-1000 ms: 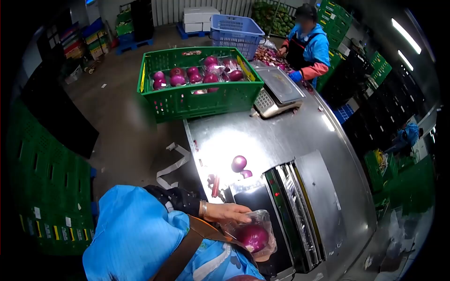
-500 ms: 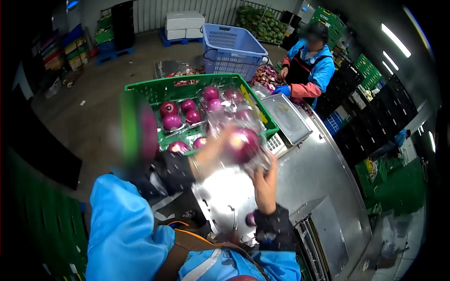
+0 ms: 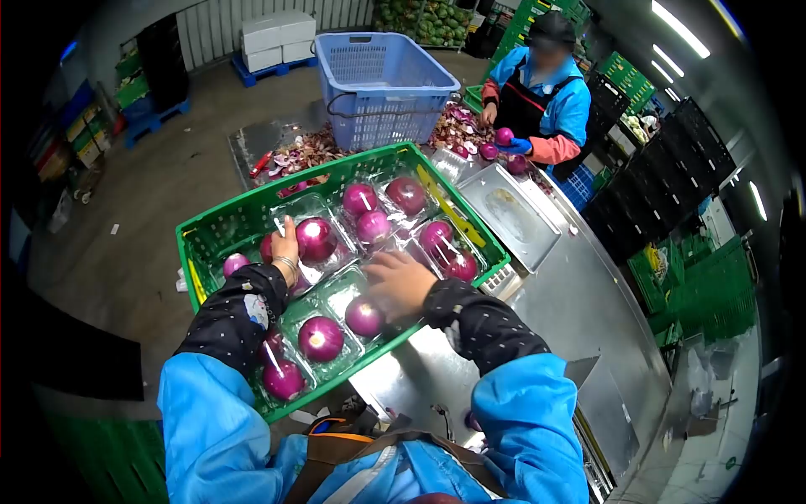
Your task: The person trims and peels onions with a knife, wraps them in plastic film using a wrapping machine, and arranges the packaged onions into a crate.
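Red onions sit in clear plastic trays inside a green crate point(image 3: 214, 214) in front of me. My left hand point(image 3: 285, 249) is at the left edge of a clear plastic tray point(image 3: 342, 254), its fingers gripping the side beside a large red onion point(image 3: 316, 239). Slightly blurred, my right hand point(image 3: 401, 284) is over the crate's middle with fingers spread and nothing held. Close below it is another red onion point(image 3: 364, 317), in a tray that also carries a red onion point(image 3: 321, 338) to the left. More onions lie at the crate's near left corner, partly behind my left sleeve.
A blue basket point(image 3: 382, 109) stands behind the crate, among onion skins point(image 3: 315, 154). Right of the crate is a metal tray point(image 3: 510, 214) on the steel table point(image 3: 579, 311). Across the table a person point(image 3: 546, 92) in a blue glove handles onions.
Both hands have moved from in front of the crate to inside it. The onion tray they held up is now down among the others. The view has shifted, and the co-worker now holds an onion.
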`<act>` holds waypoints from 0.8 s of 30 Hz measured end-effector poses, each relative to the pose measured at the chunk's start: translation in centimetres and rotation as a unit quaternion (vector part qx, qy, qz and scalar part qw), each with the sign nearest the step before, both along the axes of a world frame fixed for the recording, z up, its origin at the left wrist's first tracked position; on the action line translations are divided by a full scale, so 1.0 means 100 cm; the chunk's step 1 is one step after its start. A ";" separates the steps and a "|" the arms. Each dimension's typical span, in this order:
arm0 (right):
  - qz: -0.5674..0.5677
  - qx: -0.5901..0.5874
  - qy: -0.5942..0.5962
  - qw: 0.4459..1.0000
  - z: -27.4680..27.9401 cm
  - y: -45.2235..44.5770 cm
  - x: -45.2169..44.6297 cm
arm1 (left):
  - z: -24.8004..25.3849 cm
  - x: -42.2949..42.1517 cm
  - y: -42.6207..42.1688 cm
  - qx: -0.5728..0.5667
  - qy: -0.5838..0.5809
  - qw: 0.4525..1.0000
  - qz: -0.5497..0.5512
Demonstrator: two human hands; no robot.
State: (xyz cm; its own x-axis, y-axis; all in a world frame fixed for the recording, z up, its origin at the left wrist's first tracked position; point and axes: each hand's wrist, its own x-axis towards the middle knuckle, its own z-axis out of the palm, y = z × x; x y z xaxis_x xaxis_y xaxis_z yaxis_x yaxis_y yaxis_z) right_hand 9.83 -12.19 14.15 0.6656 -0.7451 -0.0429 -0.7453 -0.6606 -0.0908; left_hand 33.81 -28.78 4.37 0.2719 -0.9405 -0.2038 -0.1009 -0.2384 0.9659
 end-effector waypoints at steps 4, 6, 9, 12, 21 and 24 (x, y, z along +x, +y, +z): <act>-0.137 0.042 -0.105 0.984 0.011 -0.002 -0.046 | -0.031 -0.039 -0.009 0.057 0.089 0.994 -0.012; -0.148 0.008 -0.130 0.980 -0.002 -0.001 -0.047 | -0.061 -0.044 -0.033 0.049 -0.034 0.998 -0.011; -0.123 -0.032 -0.089 0.988 0.003 0.007 -0.020 | 0.008 -0.052 -0.012 0.074 -0.177 0.981 0.014; -0.139 -0.037 -0.050 0.988 0.006 0.009 -0.007 | 0.021 -0.045 -0.005 0.111 -0.335 0.934 -0.061; -0.088 0.027 -0.119 0.989 0.013 -0.011 -0.025 | -0.019 -0.051 -0.009 0.019 -0.089 0.995 0.027; -0.142 0.169 -0.109 0.969 0.041 -0.030 -0.038 | -0.026 -0.057 -0.013 0.008 -0.113 0.990 0.087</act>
